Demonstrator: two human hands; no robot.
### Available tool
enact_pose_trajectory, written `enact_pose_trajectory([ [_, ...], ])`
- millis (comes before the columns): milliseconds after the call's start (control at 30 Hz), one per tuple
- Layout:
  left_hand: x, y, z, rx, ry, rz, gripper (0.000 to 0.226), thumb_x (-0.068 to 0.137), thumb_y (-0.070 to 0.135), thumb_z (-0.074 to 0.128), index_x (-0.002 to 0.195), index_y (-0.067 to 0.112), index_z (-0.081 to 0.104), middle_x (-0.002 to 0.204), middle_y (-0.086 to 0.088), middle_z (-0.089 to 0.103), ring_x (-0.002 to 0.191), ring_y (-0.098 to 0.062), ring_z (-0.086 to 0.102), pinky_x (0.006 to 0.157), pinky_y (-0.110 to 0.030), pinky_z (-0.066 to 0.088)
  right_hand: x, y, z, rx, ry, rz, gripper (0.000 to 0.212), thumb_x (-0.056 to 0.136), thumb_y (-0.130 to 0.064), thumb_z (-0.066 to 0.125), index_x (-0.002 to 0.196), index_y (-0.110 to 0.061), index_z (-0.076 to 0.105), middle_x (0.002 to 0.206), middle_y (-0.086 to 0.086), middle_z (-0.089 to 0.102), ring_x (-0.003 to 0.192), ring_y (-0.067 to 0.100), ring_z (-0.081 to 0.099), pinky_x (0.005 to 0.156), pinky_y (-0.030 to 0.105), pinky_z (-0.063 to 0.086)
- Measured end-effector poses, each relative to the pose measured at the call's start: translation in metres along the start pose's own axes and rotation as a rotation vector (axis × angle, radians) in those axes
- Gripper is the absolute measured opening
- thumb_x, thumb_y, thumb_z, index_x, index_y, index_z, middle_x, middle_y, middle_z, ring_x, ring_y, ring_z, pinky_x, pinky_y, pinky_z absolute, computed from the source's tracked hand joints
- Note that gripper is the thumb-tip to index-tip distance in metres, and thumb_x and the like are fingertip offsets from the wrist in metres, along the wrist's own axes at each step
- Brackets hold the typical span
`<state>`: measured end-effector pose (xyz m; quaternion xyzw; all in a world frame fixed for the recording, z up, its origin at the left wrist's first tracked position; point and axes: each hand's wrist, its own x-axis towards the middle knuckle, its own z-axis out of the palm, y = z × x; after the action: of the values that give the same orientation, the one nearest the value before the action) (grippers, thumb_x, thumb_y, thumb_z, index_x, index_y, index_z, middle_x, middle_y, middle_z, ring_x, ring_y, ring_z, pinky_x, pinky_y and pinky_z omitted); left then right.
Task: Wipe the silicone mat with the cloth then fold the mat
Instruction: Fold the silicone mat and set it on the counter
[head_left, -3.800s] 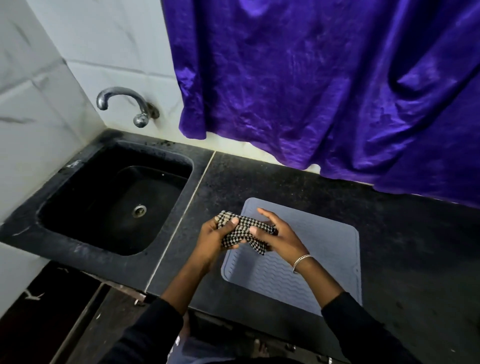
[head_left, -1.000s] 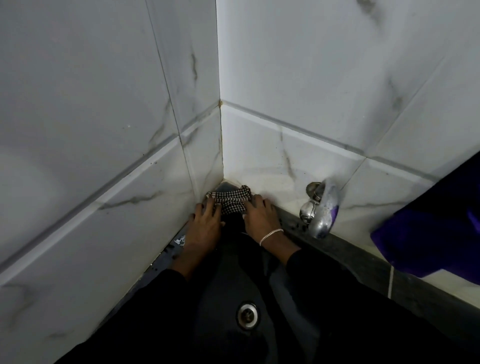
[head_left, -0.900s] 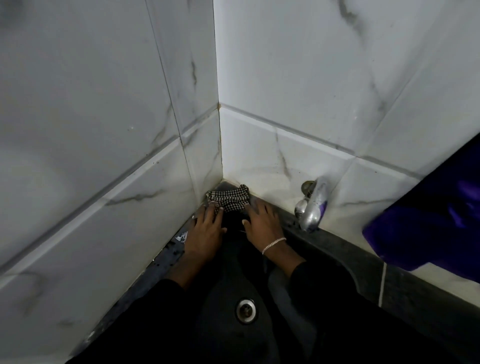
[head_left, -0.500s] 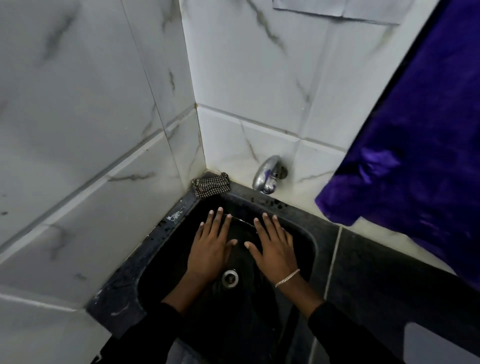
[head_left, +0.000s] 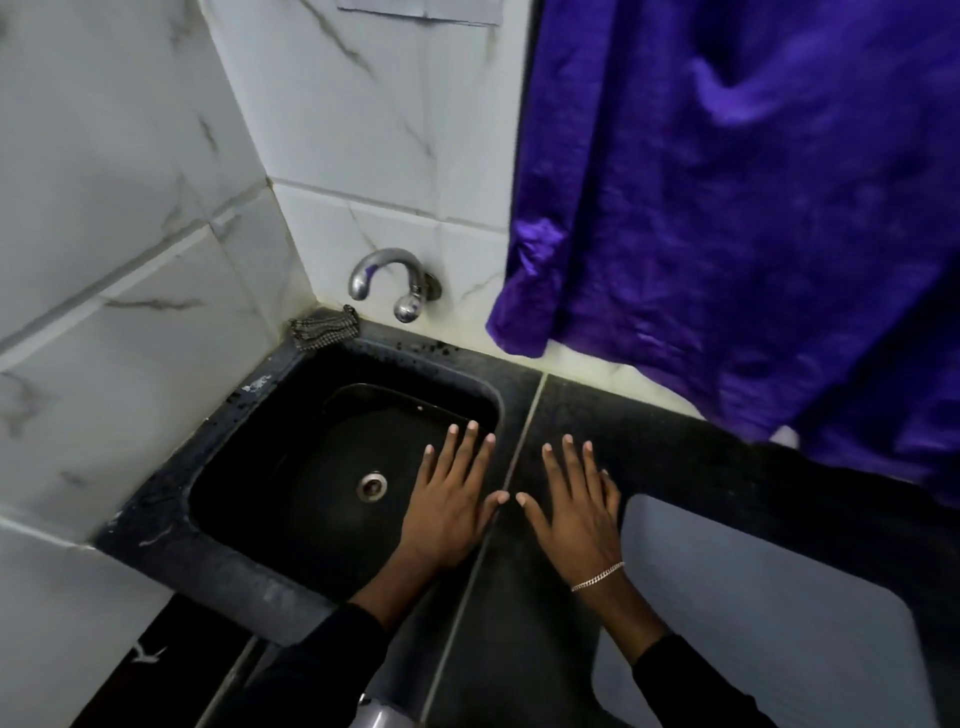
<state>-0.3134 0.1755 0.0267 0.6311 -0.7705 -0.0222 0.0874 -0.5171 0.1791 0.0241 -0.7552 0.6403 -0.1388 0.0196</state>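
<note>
A: In the upper left of the frame, at the back corner of the sink rim (head_left: 291, 379), the checked cloth (head_left: 324, 331) lay bunched against the tiles, just left of the tap (head_left: 395, 283). A second earlier both hands had been pressing it into that corner; now neither touched it.

B: Hand condition?

A: The left hand (head_left: 449, 506) was released, fingers spread flat and empty, over the right edge of the sink. The right hand (head_left: 576, 512) was likewise released and empty, palm down over the dark counter (head_left: 701, 467), its outer edge at the near-left corner of the silicone mat (head_left: 769, 613).

B: Mat location?

A: Lower right of the frame, lying flat and unfolded on the counter, partly cut off by the frame edge.

B: Consequence for the task?

A: The cloth had been put away, so wiping appeared complete. Folding had not started; both hands had swung back from the corner toward the mat.
</note>
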Motion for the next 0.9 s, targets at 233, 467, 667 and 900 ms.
enact_pose_trajectory([
  [233,-0.025,0.122,0.029,-0.037,-0.039,0.132,0.074,0.102,0.068,0.022,0.162,0.027,0.010,0.170,-0.002,0.002,0.158,-0.024,-0.004,0.126,-0.051,0.012,-0.086,0.101,-0.028,-0.036,-0.013,0.172,0.073,0.096,-0.064,0.046,0.157,-0.025,0.034,0.168,0.007,0.024,0.155,0.031,0.021,0.117,0.054,0.031],
  [467,-0.049,0.210,0.059,-0.039,-0.127,0.173,0.077,0.101,0.069,0.015,0.162,0.026,-0.001,0.170,-0.003,-0.004,0.157,-0.023,-0.006,0.127,-0.051,0.008,-0.154,0.184,-0.051,-0.077,-0.029,0.308,0.071,0.096,-0.061,0.049,0.156,-0.024,0.038,0.167,0.008,0.028,0.155,0.032,0.023,0.118,0.056,0.027],
  [667,-0.059,0.251,0.074,-0.063,-0.209,0.140,0.078,0.099,0.069,0.018,0.162,0.027,-0.001,0.170,-0.005,-0.004,0.157,-0.027,-0.005,0.127,-0.051,0.009,-0.202,0.237,-0.061,-0.075,-0.092,0.492,0.071,0.098,-0.062,0.043,0.157,-0.023,0.035,0.167,0.008,0.026,0.157,0.033,0.016,0.119,0.058,0.022],
  [900,-0.066,0.256,0.082,-0.067,-0.308,0.001,0.082,0.100,0.065,0.027,0.162,0.022,-0.004,0.170,-0.012,-0.003,0.157,-0.034,-0.006,0.126,-0.054,0.009,-0.232,0.279,-0.069,0.039,-0.217,0.769,0.061,0.102,-0.046,0.044,0.156,-0.019,0.034,0.165,0.010,0.029,0.148,0.036,0.031,0.118,0.053,0.032],
])
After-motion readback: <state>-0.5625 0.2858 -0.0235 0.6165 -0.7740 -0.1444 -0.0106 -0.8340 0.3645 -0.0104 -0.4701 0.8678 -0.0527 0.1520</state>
